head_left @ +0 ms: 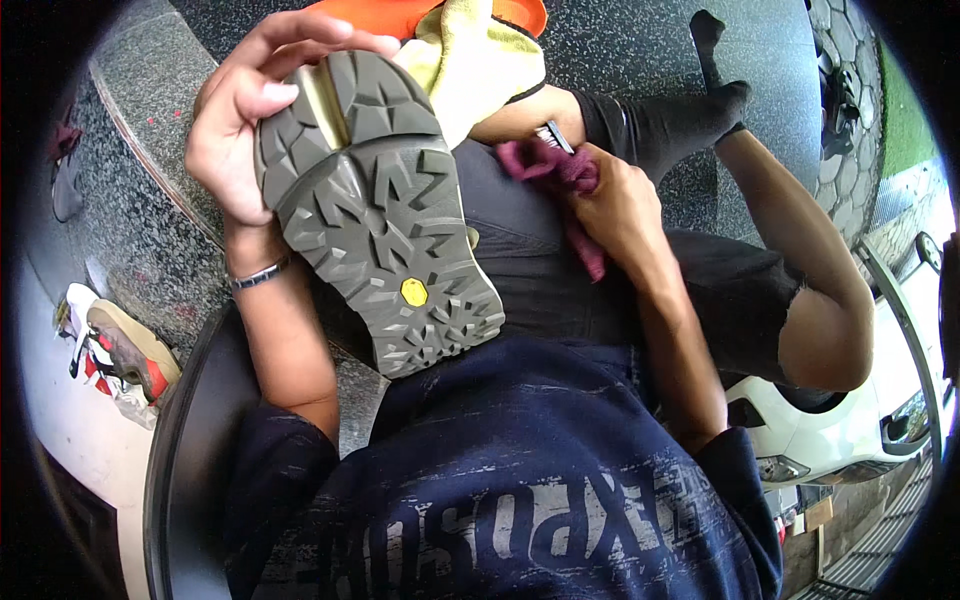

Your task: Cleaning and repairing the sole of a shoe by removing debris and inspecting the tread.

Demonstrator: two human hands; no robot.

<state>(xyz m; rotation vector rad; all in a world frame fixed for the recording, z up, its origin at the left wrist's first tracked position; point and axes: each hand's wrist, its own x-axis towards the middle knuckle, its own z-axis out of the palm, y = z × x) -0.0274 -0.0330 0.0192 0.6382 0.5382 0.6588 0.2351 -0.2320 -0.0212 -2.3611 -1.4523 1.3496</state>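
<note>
My left hand (235, 130) is closed around the toe end of a shoe (390, 235), fingers over its far edge and thumb at the sole. The grey-green lugged sole faces up, with a small yellow badge near the heel; its upper is hidden beneath. In my right hand (625, 205) are a bunched maroon cloth (545, 165) and a small brush (553, 137) with pale bristles, apart from the shoe. A yellow cloth (475, 60) with a dark edge lies just beyond the toe, over something orange (400, 14) whose kind I cannot make out.
My bent legs in dark shorts and black socks (660, 125) stretch across the speckled dark stone floor (610, 45). Worn shoes (125, 350) rest at the left, beside a black curved edge (190, 450). Dark footwear (840, 105) sits far right, above a white car (830, 430).
</note>
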